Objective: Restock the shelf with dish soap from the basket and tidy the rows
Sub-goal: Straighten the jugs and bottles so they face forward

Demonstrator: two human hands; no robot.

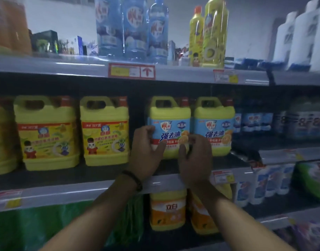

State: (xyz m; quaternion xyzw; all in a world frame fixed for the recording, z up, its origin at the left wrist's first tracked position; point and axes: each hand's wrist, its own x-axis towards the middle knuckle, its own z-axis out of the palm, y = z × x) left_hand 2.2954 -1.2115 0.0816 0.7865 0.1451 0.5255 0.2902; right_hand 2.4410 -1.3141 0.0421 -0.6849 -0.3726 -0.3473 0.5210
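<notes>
A yellow dish soap jug (169, 115) with a blue label is held between both hands on the middle shelf (83, 189), set back from the shelf's front edge. The left hand (146, 153) grips the jug's left side: its fingers are curled round the left edge and its thumb is laid on the label. The right hand (195, 158) is curled on the jug's lower right side, seemingly pinching it, though blur softens the fingertips. A dark wristband (134, 178) is worn on the left wrist.

Just beyond the right hand, a matching jug (214, 122) stands upright close beside the held one. Outward from the left hand, past a gap, two jugs with yellow labels (105, 131) are lined up. Below the wrists, orange-labelled jugs (167, 209) are seen on the lower shelf. Above the hands, blue bottles (130, 28) are ranged on the top shelf.
</notes>
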